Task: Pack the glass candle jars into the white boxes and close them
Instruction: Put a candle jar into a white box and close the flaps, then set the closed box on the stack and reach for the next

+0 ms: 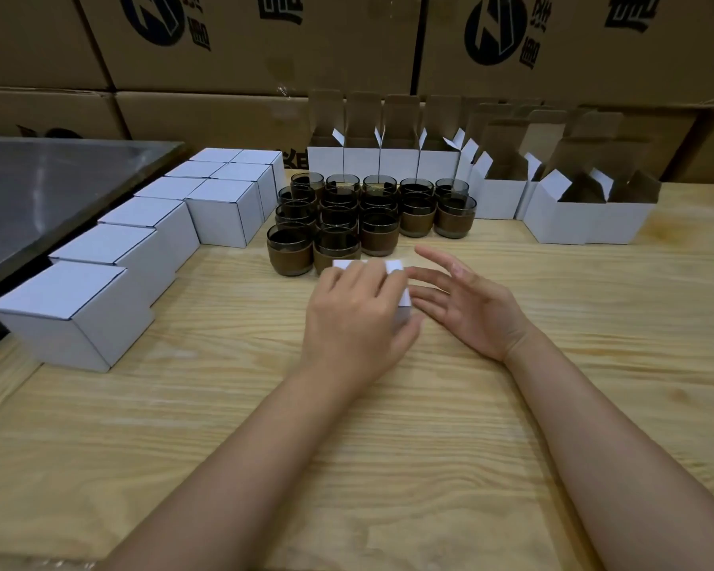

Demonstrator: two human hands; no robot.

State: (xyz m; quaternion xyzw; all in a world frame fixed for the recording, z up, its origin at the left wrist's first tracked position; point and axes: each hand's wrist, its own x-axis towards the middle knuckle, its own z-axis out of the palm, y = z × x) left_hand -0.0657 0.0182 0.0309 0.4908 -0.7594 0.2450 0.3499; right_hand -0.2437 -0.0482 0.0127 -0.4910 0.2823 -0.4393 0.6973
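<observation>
White box [405, 300], bench [388, 447] centre: left grip [355, 315] clasped over lid, apparently pressing it shut; right grip [470, 307] splayed wide alongside. Candle jars [372, 216] behind, unpacked; closed boxes [112, 245] ranked left.

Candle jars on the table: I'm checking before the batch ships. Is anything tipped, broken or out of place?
Nothing stands out. The candle jars stand upright in a tight cluster, the closed white boxes sit in a row at left, and the open white boxes stand behind with flaps up.
</observation>
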